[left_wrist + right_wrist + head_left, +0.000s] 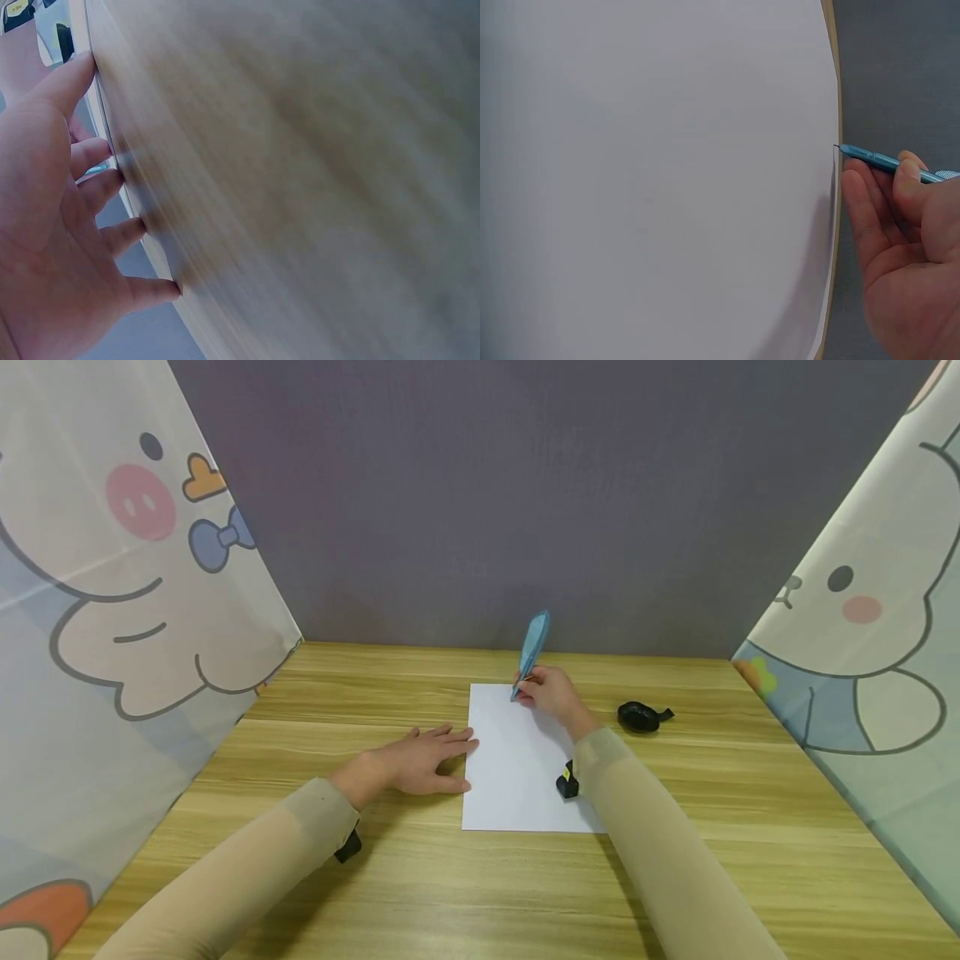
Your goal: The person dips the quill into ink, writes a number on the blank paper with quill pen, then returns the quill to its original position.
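A blank white sheet of paper (510,768) lies on the wooden table. My right hand (551,691) pinches a blue feather-topped pen (533,643) over the top part of the sheet. In the right wrist view the pen (874,158) points its thin tip at the paper (660,180), with thumb and fingers round its barrel. My left hand (427,762) lies with spread fingers at the left edge of the sheet, thumb and fingertips right at that edge. The left wrist view shows the left hand (52,217) from the palm side, its fingertips on the tabletop.
To the right of the paper lies a black rounded object (639,717) with a short tail. Behind the wooden table (420,893) rises a dark grey panel (480,510). Cartoon-printed sheets (150,635) stand along both sides.
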The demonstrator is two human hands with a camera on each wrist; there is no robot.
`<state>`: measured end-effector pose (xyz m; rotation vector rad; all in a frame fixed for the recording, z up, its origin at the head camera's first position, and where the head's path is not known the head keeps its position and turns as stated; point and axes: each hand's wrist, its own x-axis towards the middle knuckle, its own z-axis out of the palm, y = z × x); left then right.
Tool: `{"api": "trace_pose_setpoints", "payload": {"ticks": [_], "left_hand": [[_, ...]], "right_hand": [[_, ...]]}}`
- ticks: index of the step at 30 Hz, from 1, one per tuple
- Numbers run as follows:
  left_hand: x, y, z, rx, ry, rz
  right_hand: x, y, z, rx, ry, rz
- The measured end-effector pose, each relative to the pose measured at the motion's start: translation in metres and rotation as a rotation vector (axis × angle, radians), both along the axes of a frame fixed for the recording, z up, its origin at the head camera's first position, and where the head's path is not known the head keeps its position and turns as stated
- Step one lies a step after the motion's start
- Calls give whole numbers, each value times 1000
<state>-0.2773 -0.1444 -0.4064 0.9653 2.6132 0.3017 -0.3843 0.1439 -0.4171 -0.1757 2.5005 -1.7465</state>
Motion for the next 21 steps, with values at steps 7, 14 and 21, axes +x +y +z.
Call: {"api": "trace_pose_setpoints", "payload": {"ticks": [7,14,21], "left_hand": [[-1,0,-1,5,-1,-2],[-1,0,-1,12,-4,0],[-1,0,-1,10,-3,-2]], "right_hand": [[0,-3,-1,12,0,20],[1,-6,-1,40,-5,29],[4,-9,0,58,26,52]]}}
